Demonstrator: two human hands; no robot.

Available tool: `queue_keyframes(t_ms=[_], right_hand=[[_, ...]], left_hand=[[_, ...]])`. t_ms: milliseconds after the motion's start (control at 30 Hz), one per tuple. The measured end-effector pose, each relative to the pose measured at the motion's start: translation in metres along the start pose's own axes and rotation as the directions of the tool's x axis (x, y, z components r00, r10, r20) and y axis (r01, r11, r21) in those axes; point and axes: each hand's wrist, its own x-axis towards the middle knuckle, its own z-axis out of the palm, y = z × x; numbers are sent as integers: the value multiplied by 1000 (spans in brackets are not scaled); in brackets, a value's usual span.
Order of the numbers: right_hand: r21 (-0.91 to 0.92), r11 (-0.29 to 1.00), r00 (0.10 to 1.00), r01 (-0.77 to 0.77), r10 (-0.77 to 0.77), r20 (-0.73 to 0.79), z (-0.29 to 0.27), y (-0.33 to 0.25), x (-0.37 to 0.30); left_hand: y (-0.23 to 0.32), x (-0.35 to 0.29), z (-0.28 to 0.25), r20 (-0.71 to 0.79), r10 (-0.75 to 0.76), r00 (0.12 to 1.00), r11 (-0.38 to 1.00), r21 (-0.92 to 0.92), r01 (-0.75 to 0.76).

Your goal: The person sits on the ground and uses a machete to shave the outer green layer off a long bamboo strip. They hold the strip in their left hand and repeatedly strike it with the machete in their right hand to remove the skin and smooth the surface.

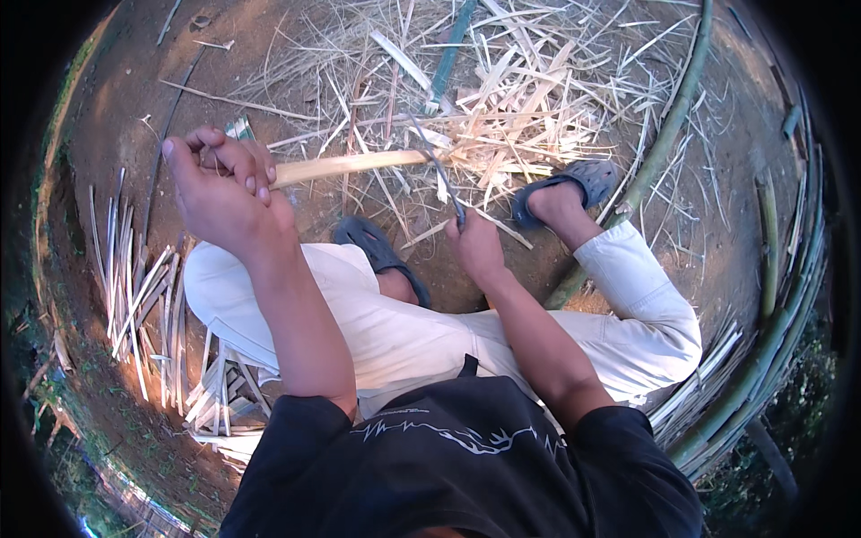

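A: Taking twelve o'clock as straight ahead of the seated person. What are the hands doing?

B: Left hand (224,175) is lying at ten o'clock, fingers curling in and closing around the near end of a pale strip (350,166). Right hand (475,247) is sitting just off centre toward two, fist wrapping the dark handle of a knife (438,163).

A: And the strip?

B: It is running from the left fist at ten o'clock toward twelve, lying nearly level. The blade is crossing it near its far end; whether the edge is biting in, I am not managing to tell.

A: Ground cover?

B: A heap of pale shavings (525,117) is spreading at one o'clock, beyond the blade. A dark green strip (448,58) is lying at twelve. A long green pole (673,134) is curving past at two, just beside the right foot's dark clog (594,179).

A: Flanks?

B: Split slats (161,305) are lying in a loose stack from nine round to eight, beside the bent knee in white trousers (404,336). More thin slats (691,390) are bunching at four.
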Motion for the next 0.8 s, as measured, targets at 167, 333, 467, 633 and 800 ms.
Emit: queue_keyframes(t_ms=[167,333,467,633,800], right_hand=[[169,915,929,365,-347,-130,-14,-61,-41],[38,998,999,-51,51,-3,-1,8,2],[154,985,996,82,-86,23,-17,-37,-14],[199,917,935,345,-319,-153,-16,-72,-17],[39,999,997,35,-32,-71,5,-6,23]], left_hand=[[1,-7,4,67,24,997,1000,13,-25],[4,-15,6,57,-11,998,1000,30,9],[4,-25,8,82,14,997,1000,6,-15],[5,-20,11,106,40,994,998,42,-44],[5,-14,12,48,33,998,999,-4,-33]])
